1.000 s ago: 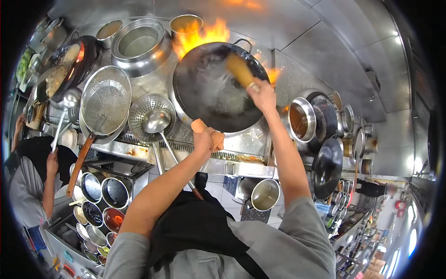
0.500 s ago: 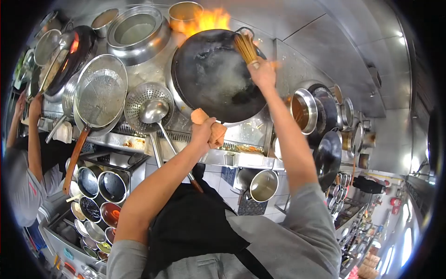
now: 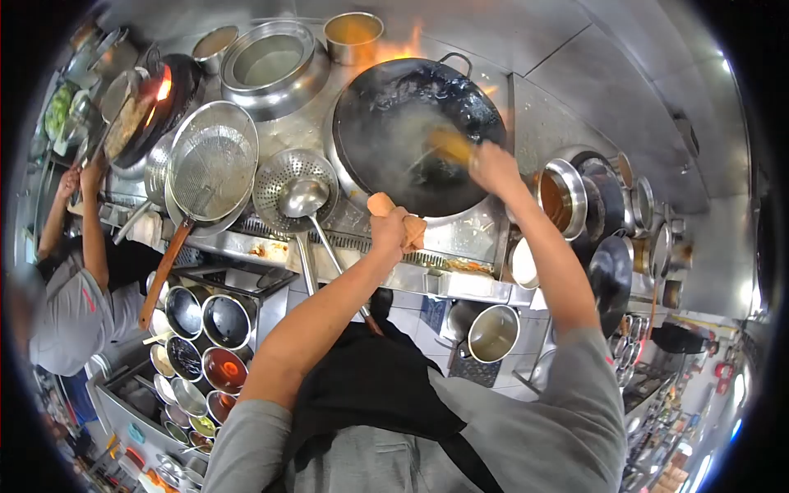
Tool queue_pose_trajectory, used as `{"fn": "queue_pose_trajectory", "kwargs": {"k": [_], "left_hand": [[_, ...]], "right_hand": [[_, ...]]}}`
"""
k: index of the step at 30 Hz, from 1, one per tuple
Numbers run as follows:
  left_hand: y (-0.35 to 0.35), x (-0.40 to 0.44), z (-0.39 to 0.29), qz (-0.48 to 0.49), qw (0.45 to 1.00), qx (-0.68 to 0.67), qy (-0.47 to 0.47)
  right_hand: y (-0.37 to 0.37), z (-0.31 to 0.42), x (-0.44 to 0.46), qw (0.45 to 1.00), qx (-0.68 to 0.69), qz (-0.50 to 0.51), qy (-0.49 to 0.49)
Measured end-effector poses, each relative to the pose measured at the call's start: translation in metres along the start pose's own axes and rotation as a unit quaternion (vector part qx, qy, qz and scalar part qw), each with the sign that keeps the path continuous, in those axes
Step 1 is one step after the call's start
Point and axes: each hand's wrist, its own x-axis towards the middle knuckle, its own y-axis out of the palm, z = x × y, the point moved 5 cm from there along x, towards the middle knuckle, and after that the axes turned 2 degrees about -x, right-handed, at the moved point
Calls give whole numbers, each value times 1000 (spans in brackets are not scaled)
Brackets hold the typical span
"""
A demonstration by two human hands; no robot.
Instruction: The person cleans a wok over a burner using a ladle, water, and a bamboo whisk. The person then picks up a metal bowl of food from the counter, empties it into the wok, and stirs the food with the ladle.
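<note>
A large black wok (image 3: pixel 386 107) sits on the burner, wet and steaming inside. My right hand (image 3: pixel 496 171) is closed on the handle end of a bamboo wok brush (image 3: pixel 449 145). The bristles are blurred by motion and lie over the inside of the wok. My left hand (image 3: pixel 389 232) is wrapped around a folded orange-brown cloth (image 3: pixel 413 234) at the wok's near rim. Whether a wok handle is under the cloth I cannot tell. Left of this hand, a steel ladle (image 3: pixel 303 197) rests in a perforated skimmer (image 3: pixel 267 182).
Flames (image 3: pixel 403 49) rise behind the wok, near a steel pot (image 3: pixel 353 39). A wire strainer (image 3: pixel 212 160) with a wooden handle lies to the left. Several sauce pots (image 3: pixel 224 320) stand lower left. Another person (image 3: pixel 70 287) works at a wok on the far left.
The brush has gone from the wok's far right rim down into the wok, its bristles now pointing left. The flames are smaller. My left hand still grips the cloth.
</note>
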Motion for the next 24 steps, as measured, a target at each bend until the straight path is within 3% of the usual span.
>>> {"fn": "queue_pose_trajectory", "kwargs": {"k": [2, 5, 7, 8, 10, 12, 13, 14, 16, 19, 20, 21, 22, 24], "left_hand": [[-1, -4, -4, 25, 999, -13, 17], [3, -10, -12, 21, 998, -27, 53], [2, -6, -13, 17, 999, -26, 44], [3, -3, -13, 17, 998, -42, 35], [0, -4, -13, 41, 998, -34, 43], [-1, 1, -11, 67, 996, -35, 53], [-4, 10, -11, 39, 996, -40, 68], [-7, 17, -11, 10, 995, -46, 83], [-11, 28, -14, 17, 996, -29, 87], [-14, 25, -20, 19, 995, -6, 102], [-15, 22, -24, 16, 992, 8, 124], [-17, 20, -29, 13, 989, 23, 146], [-21, 21, -27, -2, 993, 45, 111], [-24, -4, -39, -1, 987, 82, 135]], "right_hand": [[-1, 20, 55, 989, 111, 13, 99], [-8, 87, 62, 984, 128, -6, 126], [-10, 123, 29, 996, 92, -8, 12], [0, 130, 6, 992, 64, -48, -98], [-14, 122, -58, 984, 42, -25, -168], [-2, 75, -82, 993, -66, 43, -89], [11, 42, -68, 996, -65, -16, -57], [15, 14, -46, 998, -61, 5, -14], [19, -12, 14, 997, -12, -20, 74], [19, 33, 50, 974, 159, -1, 162], [29, 59, 51, 973, 186, -13, 135], [-5, 93, 26, 970, 218, 38, 105], [48, 105, 40, 977, 201, -18, 65], [31, 128, -9, 975, 218, 10, 37]]}}
